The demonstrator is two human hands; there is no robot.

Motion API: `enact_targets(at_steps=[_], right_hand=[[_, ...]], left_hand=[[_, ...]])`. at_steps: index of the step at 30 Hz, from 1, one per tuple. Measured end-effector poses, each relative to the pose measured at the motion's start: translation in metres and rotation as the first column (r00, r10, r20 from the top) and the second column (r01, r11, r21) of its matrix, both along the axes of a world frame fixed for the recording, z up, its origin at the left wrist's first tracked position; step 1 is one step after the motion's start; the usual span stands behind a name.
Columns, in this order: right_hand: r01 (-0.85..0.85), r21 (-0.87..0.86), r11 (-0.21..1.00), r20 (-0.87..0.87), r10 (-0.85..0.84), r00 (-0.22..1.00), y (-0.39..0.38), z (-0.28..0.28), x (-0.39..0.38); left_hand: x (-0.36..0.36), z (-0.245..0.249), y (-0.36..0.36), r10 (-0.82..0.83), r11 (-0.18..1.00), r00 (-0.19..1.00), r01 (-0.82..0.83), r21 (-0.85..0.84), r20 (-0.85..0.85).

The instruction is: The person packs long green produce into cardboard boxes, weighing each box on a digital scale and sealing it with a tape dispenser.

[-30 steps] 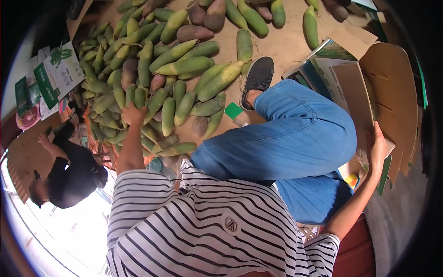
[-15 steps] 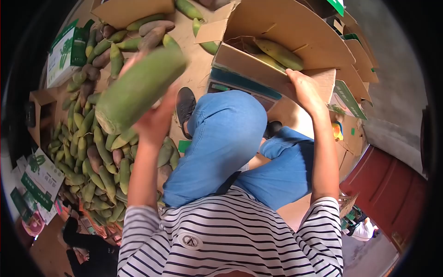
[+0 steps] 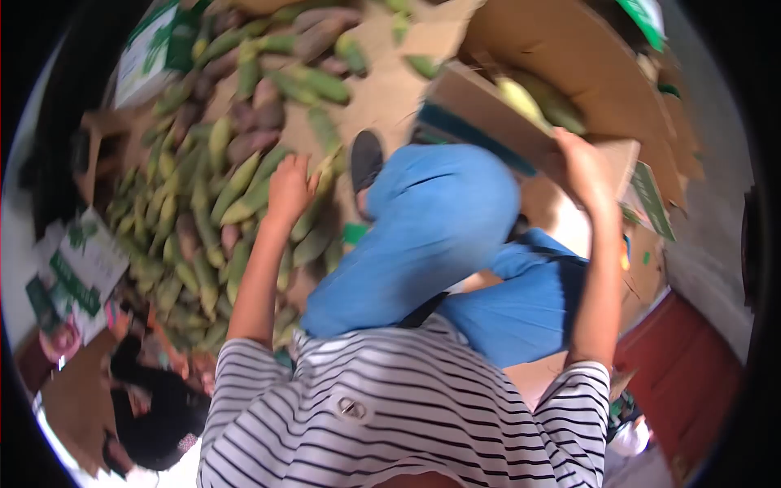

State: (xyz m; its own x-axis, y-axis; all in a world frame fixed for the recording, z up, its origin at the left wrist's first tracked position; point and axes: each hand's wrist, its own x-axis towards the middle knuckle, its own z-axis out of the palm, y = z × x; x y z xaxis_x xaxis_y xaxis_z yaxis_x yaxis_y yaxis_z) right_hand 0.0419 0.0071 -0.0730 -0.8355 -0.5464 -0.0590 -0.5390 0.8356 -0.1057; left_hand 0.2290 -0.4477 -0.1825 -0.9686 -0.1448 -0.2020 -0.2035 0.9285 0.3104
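Note:
My left hand (image 3: 291,189) is palm down over a large heap of green radishes (image 3: 242,191), its bent fingers and thumb apart. It touches or hovers just above the radishes there; motion blur hides which. Nothing shows between the fingers and thumb. At the right, my right hand (image 3: 584,167) grips the upper edge of an open cardboard box (image 3: 484,93). Inside the box, close to those fingertips, lie a pale yellow-green radish (image 3: 521,99) and a darker green one (image 3: 557,106).
Purplish radishes (image 3: 325,37) are mixed into the heap. A dark teal slab (image 3: 468,137) shows under the box. Printed cartons (image 3: 150,53) stand at the left. My bent knee (image 3: 464,187) rises between my arms. A person in black (image 3: 154,407) is at the lower left.
The large green radish raised in my left hand is no longer held up, and that hand has come down to the heap. My right hand keeps its hold. The whole view has shifted.

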Motion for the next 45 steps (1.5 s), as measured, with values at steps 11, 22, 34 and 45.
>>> enact_targets(at_steps=[11, 22, 34, 45], right_hand=[[0.073, 0.099, 0.992, 0.162, -0.089, 0.983, -0.02, 0.033, -0.001], [0.163, 0.124, 0.979, 0.172, -0.183, 0.968, -0.02, 0.032, 0.004], [0.091, 0.046, 0.995, 0.046, -0.094, 0.995, -0.022, 0.024, 0.008], [0.145, 0.066, 0.987, 0.185, -0.155, 0.97, -0.023, 0.014, 0.006]], left_hand=[[0.195, -0.051, -0.086, 0.321, 0.907, 0.936, -0.261, -0.33, 0.141], [0.105, -0.151, -0.133, 0.242, 0.885, 0.956, -0.147, -0.442, 0.167], [-0.07, 0.119, 0.065, 0.276, 0.75, 0.813, 0.151, 0.644, -0.512], [-0.233, 0.193, 0.215, -0.669, 0.732, 0.673, 0.67, -0.122, -0.316]])
